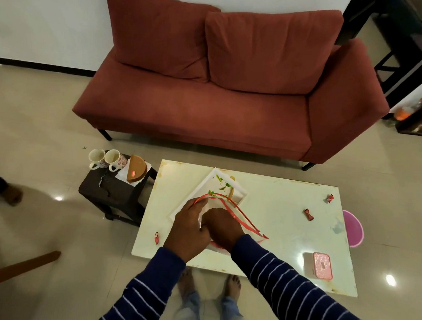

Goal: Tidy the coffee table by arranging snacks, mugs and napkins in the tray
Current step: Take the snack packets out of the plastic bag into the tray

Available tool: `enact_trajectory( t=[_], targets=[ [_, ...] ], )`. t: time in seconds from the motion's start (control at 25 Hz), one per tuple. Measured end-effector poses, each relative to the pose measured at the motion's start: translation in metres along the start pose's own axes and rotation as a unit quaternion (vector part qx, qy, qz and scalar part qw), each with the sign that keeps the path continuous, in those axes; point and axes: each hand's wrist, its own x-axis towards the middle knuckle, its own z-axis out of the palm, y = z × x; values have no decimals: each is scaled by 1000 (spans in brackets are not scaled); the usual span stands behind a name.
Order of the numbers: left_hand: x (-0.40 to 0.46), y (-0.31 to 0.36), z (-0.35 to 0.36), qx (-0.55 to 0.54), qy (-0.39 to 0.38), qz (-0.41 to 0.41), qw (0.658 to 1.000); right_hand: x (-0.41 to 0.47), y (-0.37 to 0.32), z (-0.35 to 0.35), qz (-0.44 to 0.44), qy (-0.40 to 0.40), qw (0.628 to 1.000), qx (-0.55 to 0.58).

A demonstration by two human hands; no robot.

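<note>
A white tray with a leaf print lies tilted on the pale coffee table. Over its near corner my left hand and my right hand are closed together on a clear plastic bag with a red rim and red ribbon handles. Three red wrapped candies lie loose on the table: one at the left edge, one right of the middle, one at the far right. Two floral mugs stand on a dark stool beside a brown napkin holder.
A pink box rests on the table's near right corner. The dark stool stands left of the table, a red sofa behind it, a pink bin at its right edge. My bare feet are under the near edge.
</note>
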Motion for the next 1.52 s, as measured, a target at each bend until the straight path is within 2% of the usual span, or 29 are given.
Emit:
enact_trajectory(
  t=[0.12, 0.28, 0.48, 0.64, 0.8, 0.92, 1.12, 1.24, 1.36, 1.52],
  targets=[
    [5, -15, -4, -32, 5, -48, 998, -8, 1, -9, -27, 40, 999, -18],
    [14, -41, -14, -40, 28, -96, 994, -21, 15, -39, 2, 125, 987, 100],
    [22, -63, -24, -71, 16, -145, 987, -10, 49, -71, 69, 258, 925, 271],
    [18, -82, -23, -35, 20, -156, 987, 23, 75, -67, 110, 281, 904, 302],
    [12, -116, -6, 0, 1, -160, 987, 82, 98, -16, 100, 228, 920, 302],
    [2, -119, -3, 9, -2, -156, 988, 116, 109, 7, 84, 180, 945, 259],
    [0, -146, 25, 22, -39, -176, 983, 196, 130, 95, 51, 48, 980, 186],
    [0, -162, 39, 14, -58, -174, 983, 238, 132, 144, 24, -19, 989, 147],
    [4, -176, 49, 6, -39, -164, 986, 277, 127, 183, -8, -64, 991, 117],
    [7, -199, 61, -23, -12, -196, 980, 313, 120, 234, -27, -113, 990, 77]
  ],
)
